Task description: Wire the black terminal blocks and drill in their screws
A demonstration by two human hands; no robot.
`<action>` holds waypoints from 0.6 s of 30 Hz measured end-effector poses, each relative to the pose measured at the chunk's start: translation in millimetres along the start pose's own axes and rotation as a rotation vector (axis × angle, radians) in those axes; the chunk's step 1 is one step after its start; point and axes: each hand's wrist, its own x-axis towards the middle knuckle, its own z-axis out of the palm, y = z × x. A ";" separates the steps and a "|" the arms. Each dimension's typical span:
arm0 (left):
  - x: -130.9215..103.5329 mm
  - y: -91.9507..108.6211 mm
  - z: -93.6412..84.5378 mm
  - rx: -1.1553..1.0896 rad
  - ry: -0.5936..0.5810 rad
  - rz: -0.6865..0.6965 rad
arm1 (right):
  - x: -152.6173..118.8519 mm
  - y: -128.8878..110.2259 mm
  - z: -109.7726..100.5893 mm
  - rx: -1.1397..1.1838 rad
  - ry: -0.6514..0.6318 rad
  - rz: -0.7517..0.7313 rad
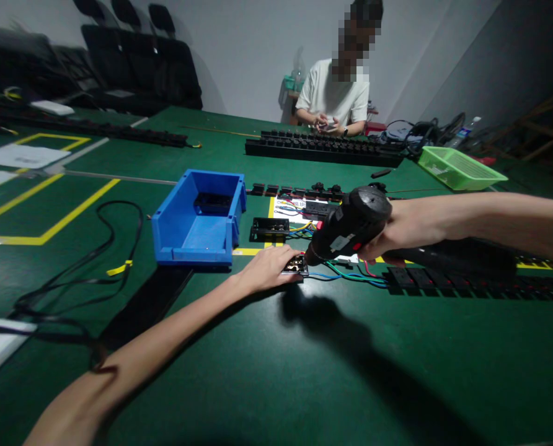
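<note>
My right hand (390, 232) is wrapped around the handle of a black cordless drill (351, 220), its nose tilted down to the left. The drill's tip meets or hovers just over the right end of a small open black case (296, 266) with brassy metal parts inside; I cannot tell which. Closed on that case from the left is my left hand (269, 267), pressing it against the table. Blue and green wires (346, 275) run from the case to a row of black modules (425, 282). Just behind lies a similar black case (269, 229) with coloured wires.
Left of my hands stands a blue bin (193, 255) with a black part inside. Loose black cable (111, 229) loops across the green table (276, 384). Farther back are a long black rack (323, 152) and a green basket (462, 176). A person in white (335, 99) sits opposite.
</note>
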 end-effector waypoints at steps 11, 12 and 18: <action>0.4 -0.9 -0.1 -0.030 -0.003 0.005 | 5.6 -15.9 -16.7 -0.021 -0.086 0.121; 0.6 -1.0 -0.3 -0.029 -0.006 0.005 | 6.8 -16.6 -17.6 -0.028 -0.104 0.109; 0.9 -1.3 -2.5 -0.039 -0.028 -0.002 | 14.2 -16.3 -20.7 -0.057 -0.105 0.025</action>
